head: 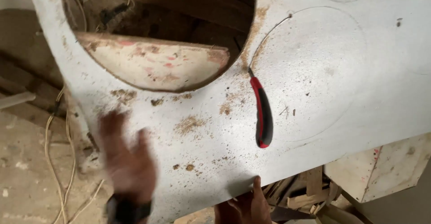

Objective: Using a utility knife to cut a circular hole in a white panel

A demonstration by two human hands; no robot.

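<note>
While the large pale grey board (314, 71) is lying flat across most of the head view, its near edge is gripped by the right hand (249, 206) at the bottom centre: the thumb is laid on the top face and the remaining fingers are hidden beneath. The left hand (128, 161) is seen over the board's lower-left part, fingers spread and flat, nothing held; it is motion-blurred, so contact with the surface cannot be confirmed. A dark wristband (128, 210) is worn on that wrist.

A red-and-black handled small saw (262, 114) is resting on the board, just right of centre, blade end directed up toward a scribed circle line (314, 71). A large round cut-out hole (157, 31) is noted at upper left, with a rough half-round offcut (152, 64) lodged in its lower part. Brown sawdust patches (188, 125) are scattered between hole and hands.

Thin pale cords (56, 161) are observed on the dusty floor at left. Wood scraps (305, 192) and a whitish box-shaped block (381, 170) are recorded below the board's right side.
</note>
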